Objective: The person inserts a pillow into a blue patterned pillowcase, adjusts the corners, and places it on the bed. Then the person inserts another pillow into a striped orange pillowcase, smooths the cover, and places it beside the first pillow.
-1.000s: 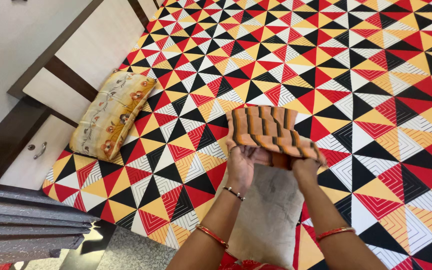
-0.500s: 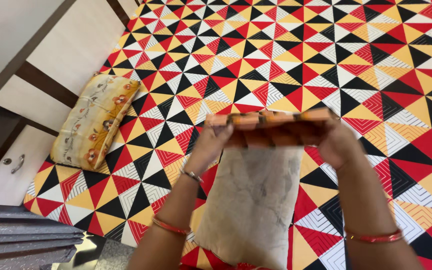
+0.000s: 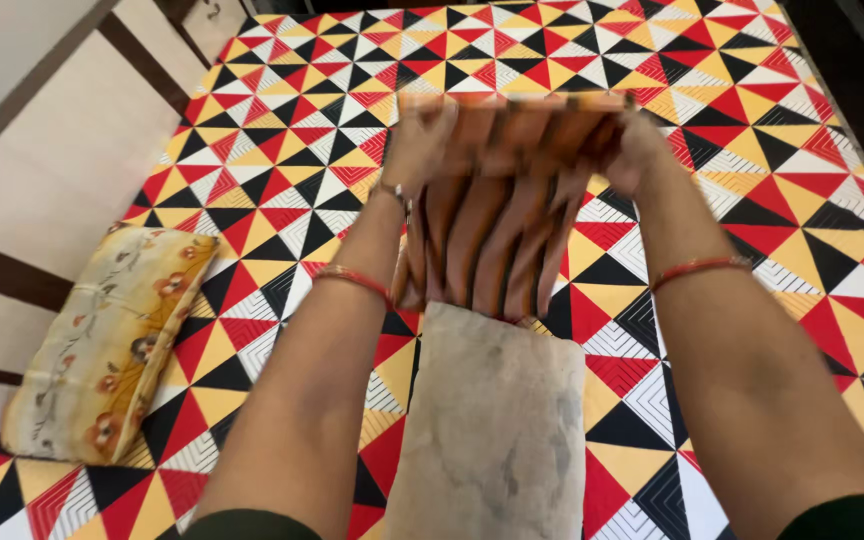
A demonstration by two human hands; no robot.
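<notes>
Both my hands hold up an orange pillow cover with dark stripes [image 3: 497, 215] over the bed. My left hand [image 3: 422, 140] grips its upper left corner and my right hand [image 3: 634, 148] grips its upper right corner. The cover hangs down, and its lower edge meets the far end of a bare grey pillow [image 3: 497, 420] that lies lengthwise toward me on the bed. Bangles sit on both of my wrists.
The bed carries a sheet [image 3: 752, 130] patterned in red, yellow, black and white triangles. A yellow floral pillow [image 3: 102, 350] lies at the bed's left edge, against a white and dark brown headboard [image 3: 42, 190].
My hands have risen and stretched away from me, pulling the folded striped cover open so it hangs down over the grey pillow's far end. The view has tilted nearer the bed.
</notes>
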